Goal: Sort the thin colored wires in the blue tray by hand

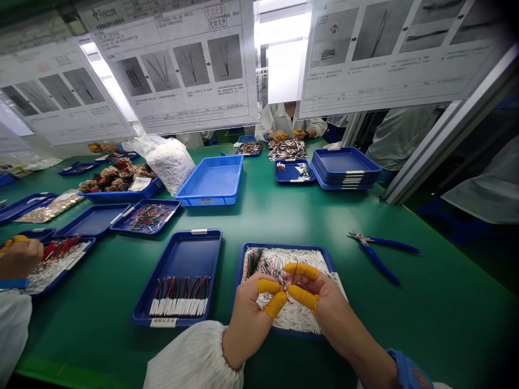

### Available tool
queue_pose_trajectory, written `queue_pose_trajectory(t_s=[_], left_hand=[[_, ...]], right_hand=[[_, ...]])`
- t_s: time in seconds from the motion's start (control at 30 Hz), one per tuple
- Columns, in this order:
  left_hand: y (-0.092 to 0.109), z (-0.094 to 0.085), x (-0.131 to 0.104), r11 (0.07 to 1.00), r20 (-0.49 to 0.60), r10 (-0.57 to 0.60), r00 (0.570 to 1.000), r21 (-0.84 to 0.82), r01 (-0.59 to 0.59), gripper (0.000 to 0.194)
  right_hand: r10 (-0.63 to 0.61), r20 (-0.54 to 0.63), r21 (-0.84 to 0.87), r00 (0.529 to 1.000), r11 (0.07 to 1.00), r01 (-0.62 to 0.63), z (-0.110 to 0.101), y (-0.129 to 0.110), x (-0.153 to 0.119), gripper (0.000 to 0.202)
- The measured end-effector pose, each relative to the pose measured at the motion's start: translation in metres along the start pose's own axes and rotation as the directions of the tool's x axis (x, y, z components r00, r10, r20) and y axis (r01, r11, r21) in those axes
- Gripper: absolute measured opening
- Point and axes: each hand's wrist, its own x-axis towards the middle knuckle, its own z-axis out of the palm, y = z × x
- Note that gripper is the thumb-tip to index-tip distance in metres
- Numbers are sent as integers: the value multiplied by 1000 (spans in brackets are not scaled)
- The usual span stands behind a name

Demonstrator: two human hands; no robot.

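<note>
Both my hands meet above a blue tray filled with white tubes and thin wires. Yellow covers sit on the thumbs and index fingers. My left hand pinches thin dark wires between thumb and index finger. Close beside it on the right, my right hand pinches thin wires too, its fingertips nearly touching the left ones. Loose red, black and green wires lie at the tray's back left. To the left, another blue tray holds a row of wires with white sleeves.
Blue-handled pliers lie at the right. Stacked blue trays and a light blue bin stand farther back. A person's hand works at the far left; another person sits opposite. Printed sheets hang above.
</note>
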Motion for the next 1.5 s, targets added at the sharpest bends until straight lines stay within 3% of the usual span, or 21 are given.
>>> queue_pose_trajectory(t_s=[0.2,0.4,0.47,0.57,0.63,0.73,0.83,1.0,1.13,1.2,1.3,1.5], left_hand=[[-5,-1,-2,980,19,-98,995,-174,100,4],[2,0,-1,979,254,-78,964,-165,123,12],[4,0,-1,987,267,-73,961,-121,108,14],[4,-1,-2,995,205,-89,975,-33,97,12],[2,-1,-2,994,150,-95,984,60,87,13],[-2,-1,-3,981,109,-84,991,184,63,22],[-2,-1,-4,983,112,-50,992,182,29,23],[1,-2,-3,999,128,-36,991,33,32,11],[-3,-4,-3,982,133,-150,980,-95,163,14],[-6,-4,-4,959,159,-205,966,-166,231,14],[-7,-5,-5,927,232,-211,950,-262,270,15],[-4,-4,-4,917,274,-203,940,-283,280,16]], right_hand=[[37,-34,-8,999,999,-37,0,-7,-3,30],[15,2,95,1000,995,-16,-1,-6,-2,29],[8,5,89,1000,996,-9,-2,-5,0,29],[-26,24,-63,999,998,27,-4,-2,1,33],[-126,53,-243,991,961,135,-4,0,0,35],[-272,183,-440,945,836,326,-3,2,-1,18],[-246,251,-450,936,827,338,-3,2,-2,5],[-130,203,-273,970,944,184,-4,0,2,13],[-77,14,-209,997,975,78,-7,-3,2,18],[-84,-78,-203,993,977,67,-8,-6,1,19],[-124,-128,-180,984,979,100,-8,-9,0,21],[-158,-91,-211,983,968,136,-9,-9,2,21]])
